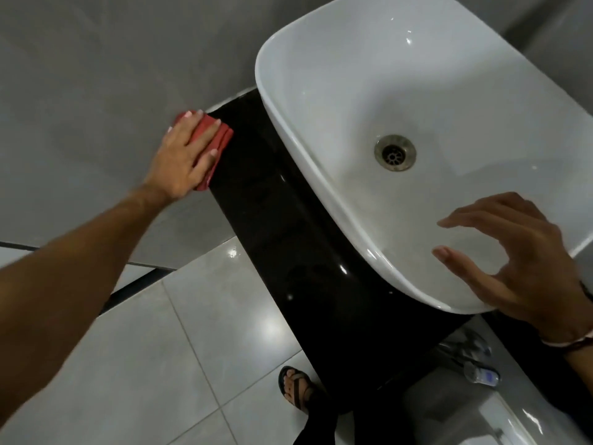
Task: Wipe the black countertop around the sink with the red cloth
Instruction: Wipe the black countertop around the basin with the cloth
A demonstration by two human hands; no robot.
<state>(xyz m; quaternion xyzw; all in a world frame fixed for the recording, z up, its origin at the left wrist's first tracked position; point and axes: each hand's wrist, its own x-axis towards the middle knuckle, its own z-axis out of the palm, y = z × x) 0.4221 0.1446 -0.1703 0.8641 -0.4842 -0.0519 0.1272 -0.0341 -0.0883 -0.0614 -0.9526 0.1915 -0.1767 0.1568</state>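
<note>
We see pale floor tiles at seven o'clock, a sandalled foot at six, a plastic bottle at five, a grey wall at ten.

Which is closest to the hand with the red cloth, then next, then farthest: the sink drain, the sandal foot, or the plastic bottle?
From the left hand:
1. Sink drain, in the basin, to the right.
2. Sandal foot, down on the floor.
3. Plastic bottle, far lower right.

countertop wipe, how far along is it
Done: cannot tell; the black countertop is glossy throughout. In hand: the left hand presses the red cloth on its far end by the wall. Left: probably the stretch along the sink toward the idle right hand.
</note>
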